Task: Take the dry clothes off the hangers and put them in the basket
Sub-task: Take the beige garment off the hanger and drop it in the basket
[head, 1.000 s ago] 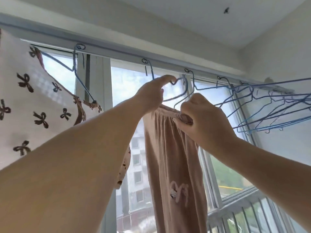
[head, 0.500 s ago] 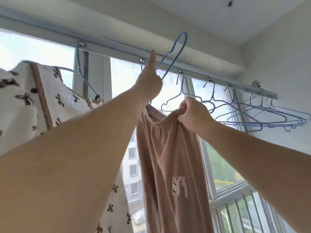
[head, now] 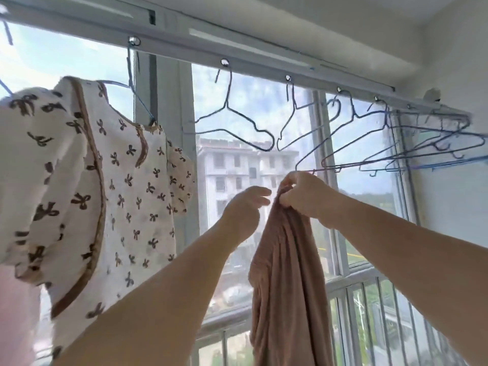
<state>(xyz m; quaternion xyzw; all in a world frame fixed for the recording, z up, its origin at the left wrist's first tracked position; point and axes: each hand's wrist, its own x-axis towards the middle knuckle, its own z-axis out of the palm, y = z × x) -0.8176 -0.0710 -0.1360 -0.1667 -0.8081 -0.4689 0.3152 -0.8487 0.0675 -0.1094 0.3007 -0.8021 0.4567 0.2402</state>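
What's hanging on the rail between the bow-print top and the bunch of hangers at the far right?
In the head view, only bare wire hangers hang between the bow-print top and the right-hand bunch; no clothes.

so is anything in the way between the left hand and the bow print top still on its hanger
Nothing visible blocks it. The left hand is open in clear air beside the brown garment that the right hand grips. The bow-print top hangs to its left with only open window between them.
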